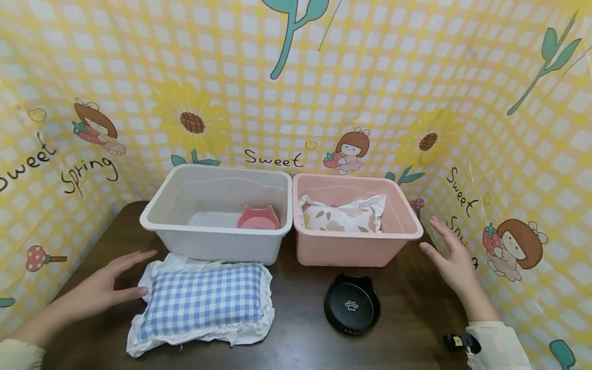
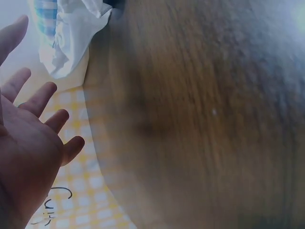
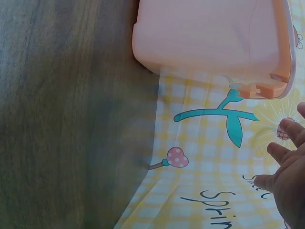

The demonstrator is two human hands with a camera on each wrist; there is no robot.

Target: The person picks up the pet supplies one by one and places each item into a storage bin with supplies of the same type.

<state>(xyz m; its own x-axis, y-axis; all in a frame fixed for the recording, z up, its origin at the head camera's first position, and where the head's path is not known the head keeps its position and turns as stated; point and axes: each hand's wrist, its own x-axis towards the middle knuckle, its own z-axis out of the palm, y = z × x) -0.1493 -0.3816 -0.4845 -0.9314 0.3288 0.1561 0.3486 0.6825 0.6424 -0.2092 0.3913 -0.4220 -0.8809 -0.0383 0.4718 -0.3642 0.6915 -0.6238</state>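
Observation:
A blue-and-white checked pillow point(image 1: 203, 298) with a white ruffled edge lies on the table in front of the pale grey bin. My left hand point(image 1: 99, 290) is held out beside its left end, fingers spread, thumb tip right at the ruffle. In the left wrist view the left palm point(image 2: 28, 148) shows with nothing in it. My right hand point(image 1: 455, 259) hovers just right of the pink bin point(image 1: 353, 252), fingers spread and holding nothing. The right wrist view catches its fingers point(image 3: 281, 157) below the bin's corner. A black cat-eared bowl point(image 1: 352, 304) stands in front of the pink bin.
The pale grey bin point(image 1: 217, 244) holds a pink cat-eared bowl point(image 1: 259, 218). Inside the pink bin is a floral pillow point(image 1: 342, 217) with a white ruffle. The bins stand side by side at the back of the dark wooden table point(image 1: 305, 339), against a yellow checked cloth point(image 1: 259, 103).

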